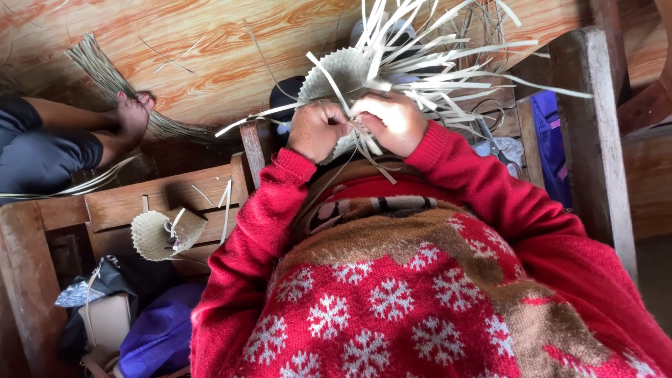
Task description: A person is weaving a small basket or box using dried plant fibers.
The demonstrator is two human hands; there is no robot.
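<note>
Pale palm strips fan out from a half-woven piece [336, 77] held just above the lap, the left hand [316, 129] and right hand [392, 120] both pinched shut on it. Even tension (strips kept flat) would likely keep the weave tight; a finished woven cone [164, 234] lies on the wooden bench [112, 203] nearby.

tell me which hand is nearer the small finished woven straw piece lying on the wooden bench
Left. The left hand is up and right of the woven piece; the right hand is farther right.
</note>
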